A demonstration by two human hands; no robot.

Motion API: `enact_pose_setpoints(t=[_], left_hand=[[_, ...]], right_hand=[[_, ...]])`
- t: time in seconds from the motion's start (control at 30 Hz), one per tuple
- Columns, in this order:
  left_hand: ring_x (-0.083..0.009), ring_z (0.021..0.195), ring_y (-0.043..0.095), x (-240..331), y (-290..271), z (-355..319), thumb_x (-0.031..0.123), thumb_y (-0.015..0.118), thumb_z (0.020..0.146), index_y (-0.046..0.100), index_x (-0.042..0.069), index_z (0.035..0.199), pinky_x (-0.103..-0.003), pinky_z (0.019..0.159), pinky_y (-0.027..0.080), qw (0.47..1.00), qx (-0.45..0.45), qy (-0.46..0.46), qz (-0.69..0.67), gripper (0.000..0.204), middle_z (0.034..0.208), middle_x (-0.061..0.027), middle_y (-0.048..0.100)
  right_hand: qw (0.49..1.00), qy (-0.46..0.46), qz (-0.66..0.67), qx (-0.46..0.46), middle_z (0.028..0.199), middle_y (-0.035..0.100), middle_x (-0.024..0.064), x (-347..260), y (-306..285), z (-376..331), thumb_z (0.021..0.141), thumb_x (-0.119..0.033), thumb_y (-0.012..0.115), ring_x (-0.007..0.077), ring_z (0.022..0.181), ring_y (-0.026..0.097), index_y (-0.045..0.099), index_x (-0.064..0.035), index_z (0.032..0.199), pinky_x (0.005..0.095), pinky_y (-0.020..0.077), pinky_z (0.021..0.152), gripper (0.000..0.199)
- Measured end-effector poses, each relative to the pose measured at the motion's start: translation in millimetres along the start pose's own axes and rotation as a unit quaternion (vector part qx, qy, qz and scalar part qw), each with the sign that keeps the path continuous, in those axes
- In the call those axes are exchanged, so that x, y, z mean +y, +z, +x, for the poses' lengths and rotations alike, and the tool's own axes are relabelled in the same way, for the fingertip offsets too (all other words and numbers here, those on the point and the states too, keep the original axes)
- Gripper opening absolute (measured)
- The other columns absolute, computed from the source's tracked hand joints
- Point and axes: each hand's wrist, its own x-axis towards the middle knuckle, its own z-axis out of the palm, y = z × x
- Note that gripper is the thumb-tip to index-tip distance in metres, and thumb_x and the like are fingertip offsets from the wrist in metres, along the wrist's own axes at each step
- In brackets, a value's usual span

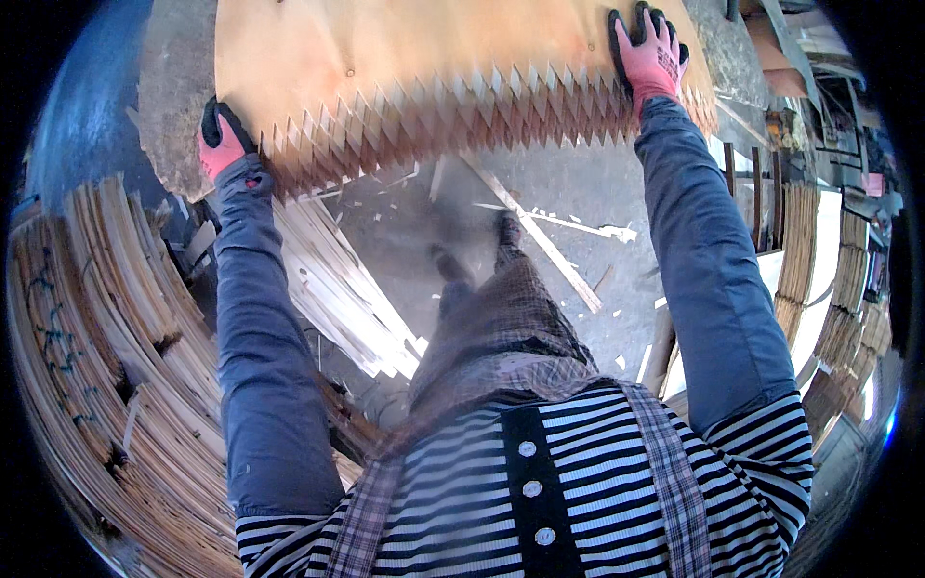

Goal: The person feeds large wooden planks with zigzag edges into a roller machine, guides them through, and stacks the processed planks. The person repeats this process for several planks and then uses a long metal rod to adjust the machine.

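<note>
A broad sheet of pale wood veneer (pixel 462 43) with a zigzag near edge lies across the top of the head view. Below that edge, several more rows of pointed wood teeth (pixel 414 125) show in layers. My left hand (pixel 224 143), in a pink glove with black fingertips, is closed at the sheet's near left corner; part of its grip is hidden. Toward the right side, my right hand (pixel 653 56) in a matching glove rests flat on the veneer with fingers spread. Both arms reach forward in grey sleeve covers.
Tall stacks of thin wood sheets (pixel 106 356) stand at my left. White wood strips (pixel 342 289) lean beside my legs. A long strip (pixel 540 241) and scraps litter the grey floor (pixel 385 217). More stacked sheets (pixel 800 241) stand at the right.
</note>
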Motion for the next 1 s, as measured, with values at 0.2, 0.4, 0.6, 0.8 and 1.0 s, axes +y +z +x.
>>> enact_pose_setpoints(t=[0.2, 0.4, 0.6, 0.8, 1.0], left_hand=[[-0.0298, 0.088, 0.056, -29.5, 3.5, 11.7, 0.045, 0.057, 0.07, 0.056, 0.009, 0.104, -0.036, 0.077, 0.043, 0.996, -0.004, -0.025, 0.084, 0.05, 0.095, -0.0139, 0.059], [-0.0275, 0.089, 0.056, -18.6, 3.2, 5.9, 0.045, 0.059, 0.069, 0.055, 0.01, 0.105, -0.035, 0.076, 0.043, 0.999, -0.018, -0.02, 0.024, 0.051, 0.096, -0.0137, 0.059], [-0.0267, 0.084, 0.058, -41.3, 7.9, 11.2, 0.037, 0.059, 0.072, 0.057, 0.01, 0.101, -0.034, 0.074, 0.045, 0.998, 0.019, -0.008, 0.064, 0.04, 0.093, -0.0117, 0.06], [-0.0278, 0.085, 0.057, -24.9, 5.7, 7.3, 0.038, 0.057, 0.072, 0.057, 0.012, 0.103, -0.036, 0.075, 0.044, 1.0, -0.016, 0.003, 0.024, 0.04, 0.095, -0.0117, 0.059], [-0.0273, 0.083, 0.058, -29.7, 6.9, 4.2, 0.038, 0.057, 0.072, 0.057, 0.011, 0.103, -0.037, 0.074, 0.044, 1.0, 0.01, -0.005, 0.016, 0.041, 0.093, -0.0118, 0.06]], right_hand=[[1.0, 0.001, 0.023, -0.012, 0.131, 0.031, 0.0039, -21.0, -14.5, -3.8, 0.07, -0.061, 0.043, 0.0226, 0.122, 0.025, 0.037, -0.0251, 0.124, 0.0473, 0.0115, 0.099, 0.066], [0.999, 0.013, 0.017, -0.03, 0.131, 0.031, 0.0036, -24.9, -24.3, -4.6, 0.07, -0.059, 0.044, 0.022, 0.121, 0.026, 0.038, -0.0239, 0.124, 0.0458, 0.0129, 0.099, 0.064], [0.999, 0.012, 0.008, -0.039, 0.13, 0.033, 0.0051, -36.9, -37.1, -6.5, 0.071, -0.057, 0.046, 0.0224, 0.12, 0.028, 0.039, -0.0216, 0.123, 0.0465, 0.0143, 0.098, 0.063], [0.998, 0.019, -0.01, -0.064, 0.13, 0.031, 0.0069, -34.0, -38.7, -6.9, 0.072, -0.057, 0.044, 0.0226, 0.122, 0.025, 0.038, -0.0208, 0.124, 0.0454, 0.0106, 0.1, 0.063], [0.997, 0.022, -0.014, -0.068, 0.131, 0.031, 0.005, -35.2, -41.3, -7.2, 0.072, -0.056, 0.045, 0.022, 0.121, 0.026, 0.037, -0.0231, 0.124, 0.045, 0.0124, 0.099, 0.062]])
